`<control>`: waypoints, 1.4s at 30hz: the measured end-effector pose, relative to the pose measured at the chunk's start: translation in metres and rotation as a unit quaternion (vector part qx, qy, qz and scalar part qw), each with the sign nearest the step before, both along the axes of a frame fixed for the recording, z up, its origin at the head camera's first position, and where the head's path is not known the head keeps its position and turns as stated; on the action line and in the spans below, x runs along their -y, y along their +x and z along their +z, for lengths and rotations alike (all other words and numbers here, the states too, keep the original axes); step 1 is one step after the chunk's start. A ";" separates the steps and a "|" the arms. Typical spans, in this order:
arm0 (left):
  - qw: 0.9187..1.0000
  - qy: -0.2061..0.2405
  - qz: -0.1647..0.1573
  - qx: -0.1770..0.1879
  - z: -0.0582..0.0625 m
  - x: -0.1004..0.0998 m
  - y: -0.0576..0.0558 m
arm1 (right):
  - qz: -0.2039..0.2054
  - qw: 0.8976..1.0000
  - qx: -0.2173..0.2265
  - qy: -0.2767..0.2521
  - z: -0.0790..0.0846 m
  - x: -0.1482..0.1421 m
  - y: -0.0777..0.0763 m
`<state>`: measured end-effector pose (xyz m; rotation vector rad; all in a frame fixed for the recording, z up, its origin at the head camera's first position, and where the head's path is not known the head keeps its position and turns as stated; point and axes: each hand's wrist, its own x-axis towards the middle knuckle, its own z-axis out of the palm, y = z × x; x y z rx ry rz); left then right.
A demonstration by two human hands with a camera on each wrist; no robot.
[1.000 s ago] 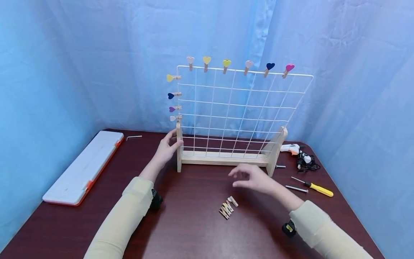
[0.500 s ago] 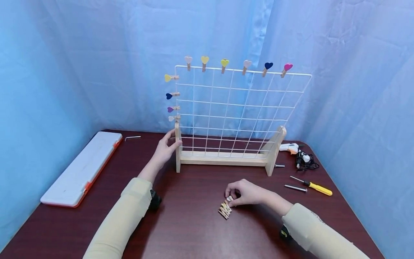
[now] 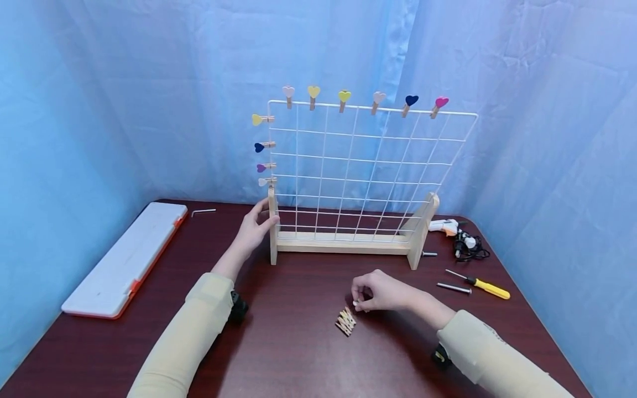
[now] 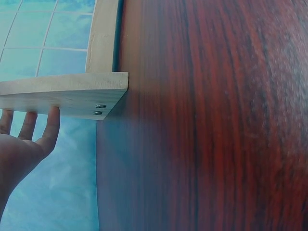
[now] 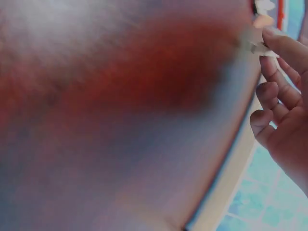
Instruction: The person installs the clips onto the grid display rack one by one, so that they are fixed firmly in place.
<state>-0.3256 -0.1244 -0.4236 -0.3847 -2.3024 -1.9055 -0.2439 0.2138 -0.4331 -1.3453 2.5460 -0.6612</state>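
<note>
My left hand (image 3: pixel 251 229) is at the left side panel (image 3: pixel 273 232) of a wooden stand. Its thumb crosses the panel's front edge, and in the left wrist view several fingertips (image 4: pixel 54 113) touch the outer face. Low over the table, my right hand (image 3: pixel 383 291) pinches a small clothespin (image 5: pixel 259 48) with a whitish heart between thumb and fingers. Just left of it lie several loose wooden clothespins (image 3: pixel 345 322). The stand carries a white wire grid (image 3: pixel 338 163). Heart clothespins line its top edge, among them a pink one (image 3: pixel 440 103), and its left edge, including a purple one (image 3: pixel 262 168).
A long white case (image 3: pixel 124 260) with orange clasps lies at left, near a hex key (image 3: pixel 204 210). On the right are a glue gun (image 3: pixel 444 226) with a black cord (image 3: pixel 473 251), a yellow screwdriver (image 3: pixel 490 288) and a bolt (image 3: pixel 454 288). Blue curtains surround the table.
My right hand came down to the loose clothespins, took the one with the whitish heart and moved slightly away from the others. My left hand stays at the side panel.
</note>
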 end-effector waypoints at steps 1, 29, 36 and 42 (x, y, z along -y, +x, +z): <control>1.000 -0.001 0.000 -0.001 0.000 0.000 0.000 | 0.000 1.000 0.000 -0.008 0.003 -0.001 0.000; 1.000 0.002 -0.003 -0.003 0.001 0.000 0.002 | -0.139 0.953 -0.176 -0.205 0.219 -0.051 0.000; 1.000 0.004 0.001 -0.005 0.000 0.000 0.001 | -0.181 0.936 -0.153 -0.261 0.251 -0.056 0.005; 1.000 0.008 0.001 -0.010 -0.001 -0.001 0.000 | -0.210 0.922 -0.163 -0.280 0.265 -0.062 0.003</control>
